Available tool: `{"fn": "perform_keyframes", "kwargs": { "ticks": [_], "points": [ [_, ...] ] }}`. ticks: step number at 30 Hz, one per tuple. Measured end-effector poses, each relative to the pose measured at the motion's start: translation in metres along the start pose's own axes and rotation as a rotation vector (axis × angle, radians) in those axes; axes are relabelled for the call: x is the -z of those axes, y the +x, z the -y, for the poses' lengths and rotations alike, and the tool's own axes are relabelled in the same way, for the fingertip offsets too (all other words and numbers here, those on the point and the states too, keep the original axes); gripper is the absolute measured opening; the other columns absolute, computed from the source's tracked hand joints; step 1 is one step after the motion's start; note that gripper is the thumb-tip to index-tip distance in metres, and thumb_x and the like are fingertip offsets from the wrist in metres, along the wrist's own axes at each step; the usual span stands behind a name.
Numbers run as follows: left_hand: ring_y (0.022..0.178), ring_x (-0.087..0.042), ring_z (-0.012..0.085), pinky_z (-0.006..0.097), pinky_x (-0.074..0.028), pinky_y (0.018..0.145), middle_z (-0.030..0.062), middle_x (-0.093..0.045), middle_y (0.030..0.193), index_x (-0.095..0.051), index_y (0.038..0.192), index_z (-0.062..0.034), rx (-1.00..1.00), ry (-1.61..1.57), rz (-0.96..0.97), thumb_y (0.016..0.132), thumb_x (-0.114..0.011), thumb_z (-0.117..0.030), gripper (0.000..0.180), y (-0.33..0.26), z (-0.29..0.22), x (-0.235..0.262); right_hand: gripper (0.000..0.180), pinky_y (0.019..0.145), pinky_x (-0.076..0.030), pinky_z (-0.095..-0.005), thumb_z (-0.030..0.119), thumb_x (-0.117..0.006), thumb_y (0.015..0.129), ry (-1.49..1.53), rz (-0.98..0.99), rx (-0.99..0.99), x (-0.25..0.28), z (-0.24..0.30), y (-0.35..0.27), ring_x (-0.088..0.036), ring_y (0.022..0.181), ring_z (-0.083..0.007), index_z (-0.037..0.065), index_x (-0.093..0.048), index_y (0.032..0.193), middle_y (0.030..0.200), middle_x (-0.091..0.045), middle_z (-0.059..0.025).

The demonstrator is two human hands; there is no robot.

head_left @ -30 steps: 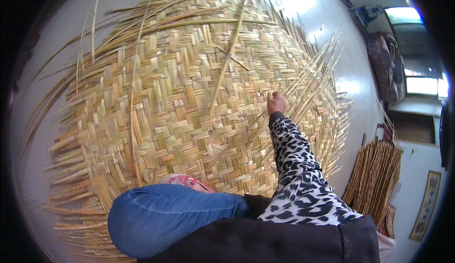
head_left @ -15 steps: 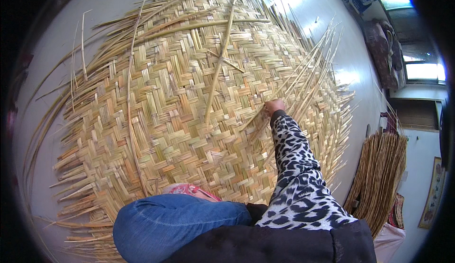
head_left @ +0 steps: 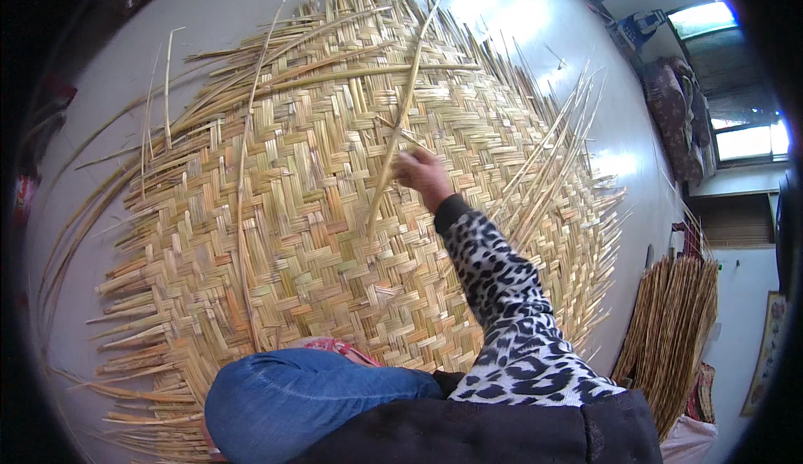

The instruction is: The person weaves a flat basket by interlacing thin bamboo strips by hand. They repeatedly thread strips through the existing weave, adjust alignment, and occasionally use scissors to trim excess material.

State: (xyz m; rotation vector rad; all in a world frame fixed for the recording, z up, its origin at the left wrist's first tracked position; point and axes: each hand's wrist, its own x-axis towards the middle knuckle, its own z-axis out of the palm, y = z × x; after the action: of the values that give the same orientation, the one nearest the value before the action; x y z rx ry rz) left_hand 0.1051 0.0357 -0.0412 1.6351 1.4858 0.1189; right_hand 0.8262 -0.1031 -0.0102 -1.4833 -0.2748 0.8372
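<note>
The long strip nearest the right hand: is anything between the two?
Nothing visible stands between the right hand and the long strip; the blurred fingers are at its edge, though whether they touch is unclear. A short piece crosses the strip just beyond the hand, outside that gap.

Your R sleeve (head_left: 493, 267): blk/wht leopard print, dk cuff (head_left: 452, 212). Your jeans (head_left: 309, 401): blue. Your mat (head_left: 326, 192): straw-yellow w/ grn & orange-brn tints, zigzag weave. Floor (head_left: 209, 12): grey.

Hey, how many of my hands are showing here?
1: your right hand, over the woven mat beside a long stalk; I can't tell whether they touch. Your left hand isn't visible and may be hidden.
</note>
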Motion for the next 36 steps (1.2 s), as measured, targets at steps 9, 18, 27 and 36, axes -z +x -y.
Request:
{"fn": "perform_keyframes", "kwargs": {
  "ticks": [9,18,27,36],
  "points": [
    [0.09,-0.064,0.0198,0.033,-0.05,0.082,0.0122,-0.066,0.097,-0.06,0.115,0.0015,-0.383,0.087,-0.097,0.088,-0.051,-0.004,0.03,0.032,-0.244,-0.033,0.019,0.075,-0.054,-0.0301,0.024,-0.064,0.093,0.407,0.738,-0.369,-0.289,-0.036,-0.127,-0.064,0.083,-0.0135,0.006,-0.063,0.098,0.092,-0.066,-0.0025],
    [0.063,-0.057,0.0068,0.025,-0.046,0.058,0.0026,-0.066,0.072,-0.068,0.103,0.0023,0.143,-0.263,0.051,0.088,-0.066,-0.022,0.029,0.014,-0.223,-0.018,0.016,0.062,-0.049,-0.0244,0.023,-0.066,0.092,0.074,0.932,-0.605,-0.338,-0.07,-0.14,-0.059,0.069,-0.008,0.008,-0.064,0.087,0.079,-0.064,0.0012],
    [0.063,-0.057,0.007,0.02,-0.046,0.055,0.0003,-0.063,0.08,-0.063,0.104,-0.0009,0.282,-0.571,0.286,0.09,-0.067,-0.018,0.022,0.009,-0.18,-0.001,0.011,0.066,-0.053,-0.0238,0.017,-0.065,0.092,0.047,1.126,-0.737,-0.369,-0.075,-0.145,-0.065,0.072,-0.0109,0.006,-0.064,0.092,0.084,-0.068,-0.0032],
    [0.072,-0.063,0.0136,0.024,-0.05,0.063,0.0045,-0.064,0.083,-0.059,0.101,-0.0042,0.258,-1.245,0.442,0.089,-0.066,-0.01,0.015,-0.039,-0.151,0.009,0.012,0.072,-0.054,-0.0258,0.013,-0.065,0.091,0.162,1.315,-0.715,-0.386,-0.065,-0.166,-0.066,0.077,-0.0144,0.007,-0.065,0.102,0.086,-0.068,-0.005]
  ]
}}
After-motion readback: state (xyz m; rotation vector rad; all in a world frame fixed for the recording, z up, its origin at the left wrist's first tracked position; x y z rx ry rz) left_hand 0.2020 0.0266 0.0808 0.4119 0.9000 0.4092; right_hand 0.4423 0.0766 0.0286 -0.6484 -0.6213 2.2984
